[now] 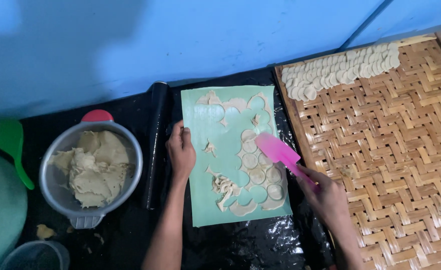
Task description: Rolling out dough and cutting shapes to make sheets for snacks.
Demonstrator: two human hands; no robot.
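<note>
The right hand (330, 200) has its grip closed around the handle of a pink spatula (279, 151), whose flat blade rests on a column of cut dough rounds (257, 175) near the right edge of a pale green mat (200, 200). The left hand (181, 150) lies palm down with fingers curled over the mat's left edge, pressing on it and holding nothing else. The mat lies on a desk (240, 245) covered in shiny black plastic. Across the mat are thin scraps of rolled dough (224, 187), with round holes showing where circles were cut, mostly along the top and in a small heap near the bottom. Just left of the mat, a black rolling pin (155, 145) lies lengthwise, running away from the viewer. Further left stands a grey metal bowl (60, 195) with a red handle, holding a lump of beige dough (93, 167). A green spoon (9, 142) lies at the far left, beside a green rounded container edge. To the right of the mat sits a large woven bamboo tray (395, 150), with overlapping rows of dough discs (340, 70) laid along its top edge. Behind everything is a blue wall (180, 40).
</note>
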